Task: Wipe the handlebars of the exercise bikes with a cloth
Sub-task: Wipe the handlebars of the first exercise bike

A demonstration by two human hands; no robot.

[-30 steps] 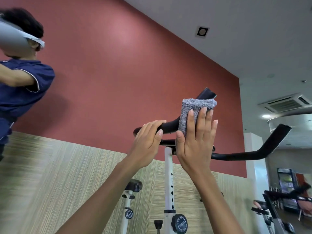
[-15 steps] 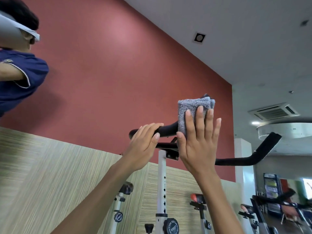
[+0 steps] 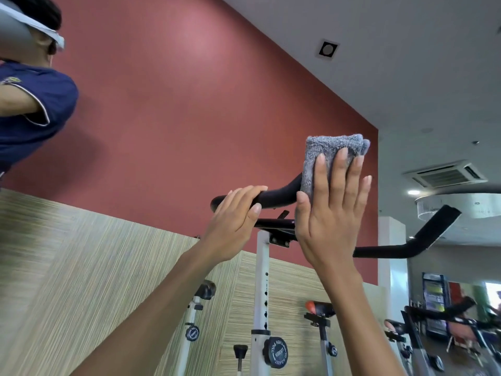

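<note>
The black handlebar (image 3: 280, 195) of the exercise bike rises on a white post (image 3: 261, 289) in the middle of the view. A folded grey cloth (image 3: 329, 154) is wrapped over its left upturned end, hiding the tip. My right hand (image 3: 329, 213) presses flat on the cloth with straight fingers and the thumb at its lower edge. My left hand (image 3: 234, 215) curls over the bar's left bend beside the cloth. The handlebar's right arm (image 3: 423, 240) sticks out bare to the right.
A person in a navy shirt (image 3: 29, 109) stands at the upper left. A red wall above striped wood panelling (image 3: 81, 267) is behind the bike. Other bike posts and knobs (image 3: 193, 329) stand below, and more bikes (image 3: 439, 335) are at the lower right.
My right hand and the cloth have slid up the bar's upturned end, and now cover its tip. My left hand has kept its hold on the bend. The view has shifted a little.
</note>
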